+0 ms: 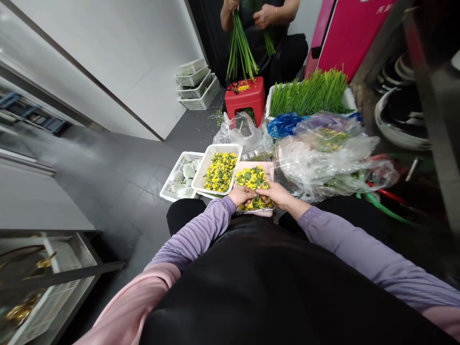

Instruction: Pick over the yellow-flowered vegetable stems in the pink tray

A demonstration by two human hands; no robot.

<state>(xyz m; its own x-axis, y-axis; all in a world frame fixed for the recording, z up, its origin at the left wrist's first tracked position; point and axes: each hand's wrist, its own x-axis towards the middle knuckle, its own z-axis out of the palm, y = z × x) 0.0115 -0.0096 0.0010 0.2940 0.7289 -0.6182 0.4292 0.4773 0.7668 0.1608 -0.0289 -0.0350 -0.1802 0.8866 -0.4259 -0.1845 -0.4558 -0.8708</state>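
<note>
Over a pink tray (269, 168) heaped with yellow flowers and green stems (251, 176), my two hands meet at the fingertips. The fingers of my left hand (243, 195) are bent and pinched together. From the other side my right hand (278, 194) also pinches, its thumb and fingers closed beside bits of green. What lies between the fingertips is too small to make out in either hand. Just left of the tray stands a white basket (199, 180) with more yellow flowers (222, 171) in it.
A second white basket (168, 190) holds round items in foam nets (189, 170). Plastic bags (309, 163) lie to the right. Beyond are a red stool (246, 98), a basket of green stalks (309, 96), stacked white baskets (201, 98) and a person (266, 17) holding long green stalks (241, 48).
</note>
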